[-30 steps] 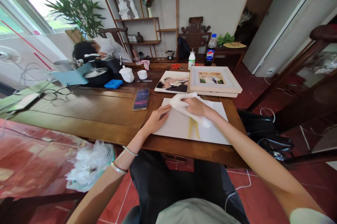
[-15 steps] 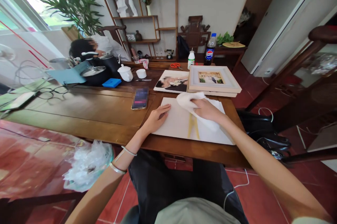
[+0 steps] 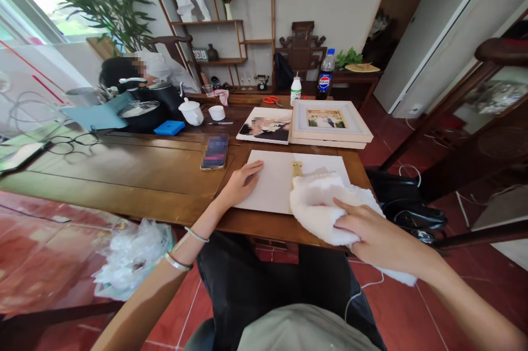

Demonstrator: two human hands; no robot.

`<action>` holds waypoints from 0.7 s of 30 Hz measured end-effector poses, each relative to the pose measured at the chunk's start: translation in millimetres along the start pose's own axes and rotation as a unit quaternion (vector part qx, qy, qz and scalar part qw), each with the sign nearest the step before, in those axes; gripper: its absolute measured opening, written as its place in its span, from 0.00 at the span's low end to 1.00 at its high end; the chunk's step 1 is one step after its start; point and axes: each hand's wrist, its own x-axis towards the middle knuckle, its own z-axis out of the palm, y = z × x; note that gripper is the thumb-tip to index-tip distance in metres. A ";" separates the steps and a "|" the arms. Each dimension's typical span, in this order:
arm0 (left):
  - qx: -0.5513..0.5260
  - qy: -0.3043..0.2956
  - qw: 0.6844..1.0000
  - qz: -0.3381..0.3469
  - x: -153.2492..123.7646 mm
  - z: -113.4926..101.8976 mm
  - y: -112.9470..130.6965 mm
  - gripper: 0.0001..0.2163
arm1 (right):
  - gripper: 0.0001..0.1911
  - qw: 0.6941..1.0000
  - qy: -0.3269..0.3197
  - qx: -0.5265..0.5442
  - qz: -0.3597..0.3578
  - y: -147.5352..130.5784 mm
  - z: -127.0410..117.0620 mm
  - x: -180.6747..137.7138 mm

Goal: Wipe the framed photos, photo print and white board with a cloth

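Observation:
A white board (image 3: 280,175) lies flat near the front edge of the wooden table (image 3: 136,175). My left hand (image 3: 241,180) rests on its left edge with the fingers stretched flat. My right hand (image 3: 377,235) grips a white cloth (image 3: 322,208) at the board's near right corner, by the table edge. A small yellowish clip (image 3: 296,169) shows on the board just beyond the cloth.
Behind the board lie a white picture frame (image 3: 330,125) and a photo print (image 3: 266,126). A phone (image 3: 214,152) lies left of the board. A person sits at the far left behind pots. Bottles, scissors and cups stand further back. A black bag (image 3: 412,213) sits right of the table.
My right hand has drawn the cloth across the board from its far middle to the near right corner. The left hand has stayed on the board's left edge.

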 end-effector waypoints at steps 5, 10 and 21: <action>0.003 -0.006 1.000 -0.002 0.4 -0.7 0.3 0.18 | 0.20 0.999 0.039 0.004 0.036 40.8 -2.9 25.3; -0.009 -0.002 1.000 0.002 -0.1 -1.4 -0.9 0.18 | 0.17 0.993 0.100 -0.011 0.057 76.8 -1.5 83.3; -0.007 -0.007 1.000 -0.004 -0.2 -0.4 -0.6 0.18 | 0.22 1.000 0.005 -0.022 0.005 -8.2 -1.8 2.6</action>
